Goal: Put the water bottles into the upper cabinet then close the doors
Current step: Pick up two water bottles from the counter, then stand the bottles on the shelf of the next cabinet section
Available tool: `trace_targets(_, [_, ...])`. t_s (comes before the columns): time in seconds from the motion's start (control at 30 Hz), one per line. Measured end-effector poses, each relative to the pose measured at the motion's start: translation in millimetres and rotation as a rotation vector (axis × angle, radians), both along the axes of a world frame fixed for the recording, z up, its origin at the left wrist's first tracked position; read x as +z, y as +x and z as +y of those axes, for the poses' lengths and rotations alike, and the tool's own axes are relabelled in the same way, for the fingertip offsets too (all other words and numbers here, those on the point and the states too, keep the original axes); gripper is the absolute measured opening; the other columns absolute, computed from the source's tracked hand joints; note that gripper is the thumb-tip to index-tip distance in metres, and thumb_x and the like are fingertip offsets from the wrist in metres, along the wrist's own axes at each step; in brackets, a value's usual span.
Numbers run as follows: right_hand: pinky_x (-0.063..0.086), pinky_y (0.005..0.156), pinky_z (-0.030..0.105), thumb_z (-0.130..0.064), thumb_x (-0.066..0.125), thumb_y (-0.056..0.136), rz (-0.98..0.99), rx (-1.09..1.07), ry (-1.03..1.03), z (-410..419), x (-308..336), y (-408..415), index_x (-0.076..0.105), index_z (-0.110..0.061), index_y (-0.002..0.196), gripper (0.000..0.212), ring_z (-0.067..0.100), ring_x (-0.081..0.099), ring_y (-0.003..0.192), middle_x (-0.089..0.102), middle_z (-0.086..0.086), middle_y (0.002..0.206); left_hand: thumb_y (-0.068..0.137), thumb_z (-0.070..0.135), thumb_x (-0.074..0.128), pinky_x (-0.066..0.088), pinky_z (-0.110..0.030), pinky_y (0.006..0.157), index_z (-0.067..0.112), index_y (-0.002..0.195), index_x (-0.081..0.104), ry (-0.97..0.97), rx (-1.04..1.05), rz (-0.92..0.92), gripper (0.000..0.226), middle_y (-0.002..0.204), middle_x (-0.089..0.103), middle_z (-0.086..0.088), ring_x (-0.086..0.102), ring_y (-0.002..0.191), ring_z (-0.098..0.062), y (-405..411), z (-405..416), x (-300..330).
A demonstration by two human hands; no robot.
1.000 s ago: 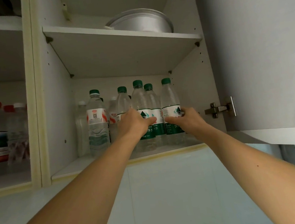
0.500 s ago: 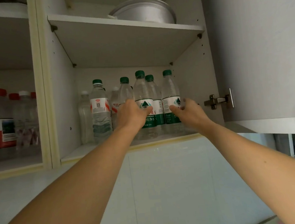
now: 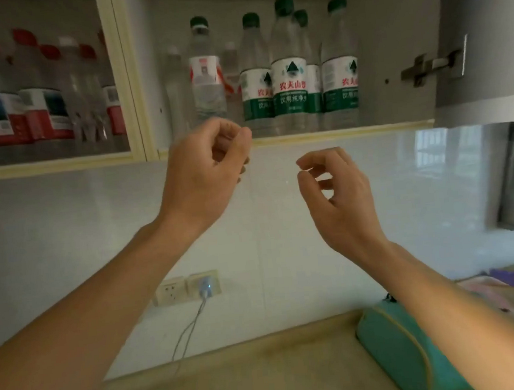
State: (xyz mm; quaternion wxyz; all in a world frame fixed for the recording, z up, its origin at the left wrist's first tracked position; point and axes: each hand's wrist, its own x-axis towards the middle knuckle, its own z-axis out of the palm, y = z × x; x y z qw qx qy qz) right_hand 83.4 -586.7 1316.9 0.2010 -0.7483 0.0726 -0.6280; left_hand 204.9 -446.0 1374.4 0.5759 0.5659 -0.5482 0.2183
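- Upper cabinet [image 3: 391, 43]: open. The right door [image 3: 484, 35] is swung out at the frame's right edge, with its hinge [image 3: 431, 66] exposed on the inner side wall. The bottom shelf edge [image 3: 337, 133] runs level just above both hands. The left compartment [image 3: 38, 89], behind the divider post [image 3: 127, 81], holds red-capped bottles; whether a door covers it cannot be told from this view.
- Desk [image 3: 250, 382]: lies below, well apart from the cabinet. It carries a teal pouch [image 3: 409, 346] at right and a cable [image 3: 190, 331] running up to a wall socket [image 3: 186, 288]. No loose water bottle shows on the visible part.
- Water bottles [image 3: 291, 67]: green-capped, standing upright in a tight group on the shelf's right half, close to the front edge. A bottle with a red-and-white label [image 3: 206, 74] stands just to their left.
- Left hand [image 3: 204, 174]: held below the shelf lip, fingers [image 3: 232, 134] loosely curled, holding nothing.
- Right hand [image 3: 336, 194]: lower and to the right, fingers [image 3: 311, 159] relaxed and partly curled, holding nothing, apart from every bottle.
- Step in hand, as judged: loading appears finished and door closing remains. Take the right door by its free edge and swing it in steadily. Confirm first that no bottle overhangs the shelf edge, since the front row sits near it.
- Clearance: open room lies between the shelf and the desk for moving both arms. Keep fingers away from the hinge side and the shelf lip as the door meets the frame.
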Motion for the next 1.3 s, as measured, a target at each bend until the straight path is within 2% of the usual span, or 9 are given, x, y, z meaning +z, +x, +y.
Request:
trace_targets(0.1, [0.048, 0.072, 0.010, -0.016, 0.056, 0.098, 0.100, 0.107, 0.098, 26, -58, 13, 0.066, -0.016, 0.107, 0.014, 0.004, 0.061, 0.096, 0.062, -0.007, 0.109, 0.101, 0.031, 0.060, 0.058, -0.025, 0.060, 0.014, 0.095, 0.068, 0.076, 0.000, 0.083, 0.020, 0.073, 0.070, 0.002, 0.070, 0.069, -0.015, 13, 29, -68])
trace_targets(0.23, [0.058, 0.072, 0.031, -0.022, 0.056, 0.098, 0.286, 0.205, 0.326, 53, -140, 37, 0.065, -0.023, 0.107, 0.012, 0.007, 0.063, 0.092, 0.062, -0.014, 0.109, 0.100, 0.028, 0.062, 0.057, -0.025, 0.059, 0.017, 0.092, 0.068, 0.214, 0.044, 0.313, 0.015, 0.071, 0.070, 0.001, 0.070, 0.064, -0.013, 38, 67, -170])
trace_targets(0.47, [0.057, 0.087, 0.041, -0.041, 0.058, 0.097, 0.952, 0.337, 0.561, 118, -291, 71, 0.062, -0.023, 0.126, 0.034, 0.007, 0.064, 0.090, 0.063, -0.010, 0.113, 0.099, 0.033, 0.062, 0.058, -0.028, 0.061, 0.025, 0.091, 0.067, 0.474, 0.282, 0.683, 0.012, 0.076, 0.071, 0.000, 0.070, 0.070, -0.012, 72, 155, -349])
trace_targets(0.57, [0.056, 0.086, 0.037, -0.041, 0.060, 0.097, 1.172, 0.380, 0.635, 151, -344, 83, 0.061, -0.021, 0.129, 0.038, 0.014, 0.067, 0.089, 0.065, -0.006, 0.111, 0.095, 0.035, 0.065, 0.055, -0.029, 0.071, 0.019, 0.101, 0.069, 0.676, 0.473, 0.791, 0.018, 0.089, 0.071, 0.003, 0.069, 0.084, -0.018, 91, 195, -412])
trace_targets(0.7, [0.056, 0.090, 0.041, -0.039, 0.062, 0.096, 1.351, 0.421, 0.821, 191, -402, 98, 0.059, -0.016, 0.131, 0.042, 0.020, 0.068, 0.095, 0.066, 0.001, 0.110, 0.090, 0.042, 0.071, 0.051, -0.033, 0.085, 0.009, 0.127, 0.059, 0.989, 0.568, 0.978, 0.051, 0.115, 0.065, -0.009, 0.062, 0.098, -0.021, 110, 237, -470])
trace_targets(0.87, [0.055, 0.094, 0.044, -0.041, 0.065, 0.093, 1.386, 0.383, 1.080, 225, -454, 116, 0.051, -0.011, 0.139, 0.057, 0.026, 0.067, 0.103, 0.068, 0.009, 0.112, 0.085, 0.061, 0.068, 0.052, -0.036, 0.094, 0.013, 0.138, 0.050, 1.128, 0.433, 1.195, 0.073, 0.126, 0.062, -0.008, 0.064, 0.107, -0.021, 112, 259, -511])
trace_targets(1.03, [0.052, 0.066, 0.026, -0.039, 0.069, 0.091, 1.279, 0.362, 1.293, 246, -476, 137, 0.046, -0.012, 0.137, 0.059, 0.014, 0.064, 0.082, 0.064, 0.003, 0.101, 0.070, 0.063, 0.071, 0.054, -0.041, 0.096, 0.015, 0.130, 0.060, 1.054, 0.357, 1.250, 0.077, 0.121, 0.068, -0.004, 0.066, 0.106, -0.019, 111, 254, -520])
trace_targets(1.17, [0.059, 0.085, 0.042, -0.034, 0.072, 0.085, 1.211, 0.298, 1.361, 256, -489, 150, 0.058, -0.014, 0.096, 0.027, 0.022, 0.067, 0.094, 0.067, 0.004, 0.097, 0.073, 0.057, 0.069, 0.054, -0.042, 0.097, 0.015, 0.128, 0.064, 1.025, 0.313, 1.290, 0.070, 0.119, 0.070, -0.004, 0.068, 0.107, -0.019, 111, 248, -522])
trace_targets(1.3, [0.058, 0.070, 0.039, -0.025, 0.077, 0.082, 1.156, 0.332, 1.420, 254, -490, 147, 0.063, -0.012, 0.080, 0.019, 0.025, 0.070, 0.079, 0.072, 0.011, 0.086, 0.076, 0.035, 0.071, 0.058, -0.031, 0.075, 0.015, 0.107, 0.071, 0.945, 0.278, 1.349, 0.037, 0.097, 0.075, -0.003, 0.073, 0.086, -0.015, 111, 245, -524])
